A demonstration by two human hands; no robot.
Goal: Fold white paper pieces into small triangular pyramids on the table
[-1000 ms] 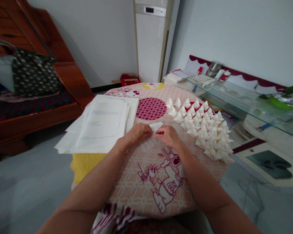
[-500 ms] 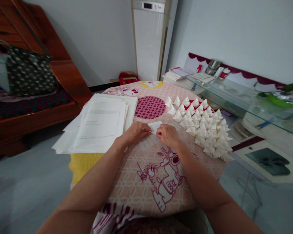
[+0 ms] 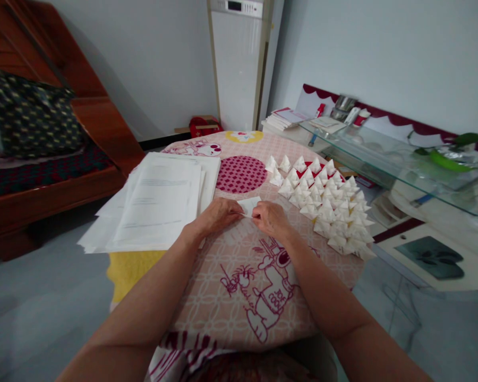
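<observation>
Fingers of the left hand (image 3: 222, 212) are bent close together, and they pinch the near edge of a small white paper (image 3: 250, 203). Those of the right hand (image 3: 270, 216) are curled in and grip the other end of that edge. Where each thumb presses cannot be told, nor how many layers lie between the fingertips.

The paper sheets (image 3: 159, 201) serve as the landmark: the small paper is just to their right, beside their near half, and the folded paper pieces (image 3: 336, 199) sit in rows well to their right, points up, on the patterned tablecloth (image 3: 207, 310).

With two ends held this way, even tension seems to matter most: both hands level, pulling lightly apart so the thin edge runs straight. A crease pressed from the middle outward would probably come out crisper than one squeezed at a single end. Too hard a pull could tear or skew such thin paper, and the soft cloth beneath likely gives poor backing, so firm fingertip pressure looks the better choice.
</observation>
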